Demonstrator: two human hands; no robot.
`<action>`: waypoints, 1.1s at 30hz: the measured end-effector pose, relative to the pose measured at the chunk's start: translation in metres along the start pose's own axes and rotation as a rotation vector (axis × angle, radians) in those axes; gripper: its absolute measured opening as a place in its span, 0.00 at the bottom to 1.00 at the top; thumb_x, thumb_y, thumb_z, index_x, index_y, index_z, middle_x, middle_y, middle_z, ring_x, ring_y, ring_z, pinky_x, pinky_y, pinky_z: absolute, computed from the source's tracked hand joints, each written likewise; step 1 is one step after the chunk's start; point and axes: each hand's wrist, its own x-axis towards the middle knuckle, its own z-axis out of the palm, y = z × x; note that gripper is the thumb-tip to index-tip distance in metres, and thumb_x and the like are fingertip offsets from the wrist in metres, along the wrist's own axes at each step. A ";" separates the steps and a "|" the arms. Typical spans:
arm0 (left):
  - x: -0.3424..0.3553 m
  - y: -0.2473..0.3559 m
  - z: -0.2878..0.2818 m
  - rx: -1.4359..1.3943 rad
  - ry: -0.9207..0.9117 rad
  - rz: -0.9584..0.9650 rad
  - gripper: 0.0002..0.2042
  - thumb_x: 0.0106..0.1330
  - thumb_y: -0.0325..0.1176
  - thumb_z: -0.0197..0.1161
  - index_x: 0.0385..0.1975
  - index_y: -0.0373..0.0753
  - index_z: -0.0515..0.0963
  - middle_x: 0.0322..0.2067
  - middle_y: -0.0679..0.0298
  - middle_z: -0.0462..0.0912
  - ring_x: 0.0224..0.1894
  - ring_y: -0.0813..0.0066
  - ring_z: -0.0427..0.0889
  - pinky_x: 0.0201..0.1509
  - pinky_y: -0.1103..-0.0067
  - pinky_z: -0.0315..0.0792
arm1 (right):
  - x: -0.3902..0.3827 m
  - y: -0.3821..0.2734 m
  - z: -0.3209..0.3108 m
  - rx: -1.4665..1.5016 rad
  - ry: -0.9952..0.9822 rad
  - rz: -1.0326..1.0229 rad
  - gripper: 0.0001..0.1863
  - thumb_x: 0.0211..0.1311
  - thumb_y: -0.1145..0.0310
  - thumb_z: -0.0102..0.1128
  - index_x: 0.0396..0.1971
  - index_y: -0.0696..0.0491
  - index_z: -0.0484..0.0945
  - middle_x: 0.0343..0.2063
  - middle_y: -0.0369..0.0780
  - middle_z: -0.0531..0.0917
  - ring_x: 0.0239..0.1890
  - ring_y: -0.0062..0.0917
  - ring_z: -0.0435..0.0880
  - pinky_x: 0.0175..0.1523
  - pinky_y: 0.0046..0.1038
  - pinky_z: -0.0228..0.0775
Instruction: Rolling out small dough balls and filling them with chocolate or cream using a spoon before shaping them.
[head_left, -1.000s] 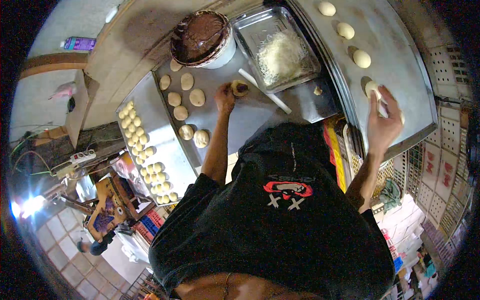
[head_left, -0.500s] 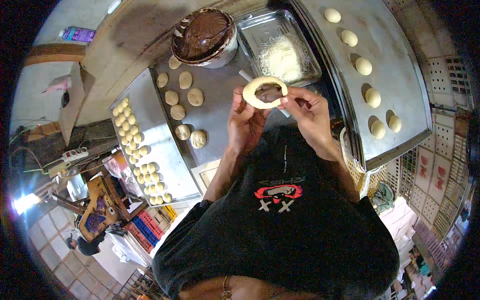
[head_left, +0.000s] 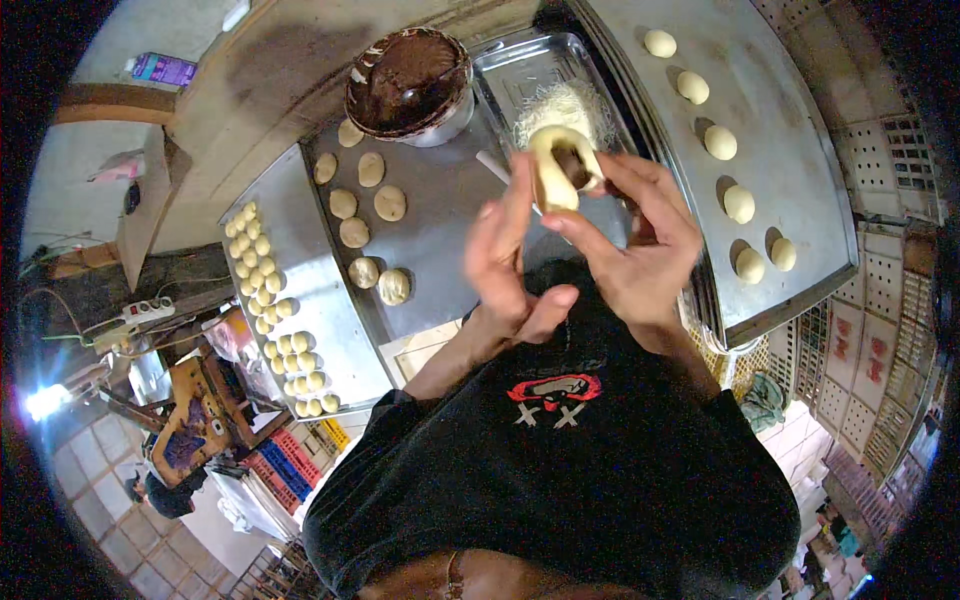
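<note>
A pale dough round [head_left: 553, 190] with dark brown filling in its hollow is held up in front of me, its edge partly folded over. My right hand [head_left: 645, 225] pinches it between thumb and fingers from the right side. On its other side my left hand [head_left: 505, 260] is slightly blurred, with fingers stretched up against or close to the dough and the thumb apart. Behind them, a metal tray [head_left: 500, 75] holds a heap of pale shreds [head_left: 565, 110]. A thin white rod [head_left: 490, 165] lies partly hidden beside the left fingers.
A tub of dark brown paste [head_left: 410, 85] stands at the back. Flattened dough rounds [head_left: 390, 203] lie on the dark sheet to my left, beside a tray of several small dough balls [head_left: 285, 308]. Larger dough balls [head_left: 739, 204] sit on a stacked baking tray [head_left: 800, 190] at right.
The dough, open in a ring around the filling before, is now tilted and folded partly closed. My left hand has let go its grip and spread, while the right has turned with the dough.
</note>
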 end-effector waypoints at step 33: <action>0.021 0.019 -0.048 0.109 -0.252 -0.356 0.21 0.50 0.28 0.74 0.47 0.39 0.82 0.42 0.59 0.75 0.41 0.71 0.78 0.45 0.79 0.73 | 0.006 -0.018 -0.040 -0.110 -0.485 -0.202 0.15 0.41 0.81 0.73 0.34 0.56 0.85 0.29 0.40 0.81 0.31 0.26 0.81 0.34 0.22 0.73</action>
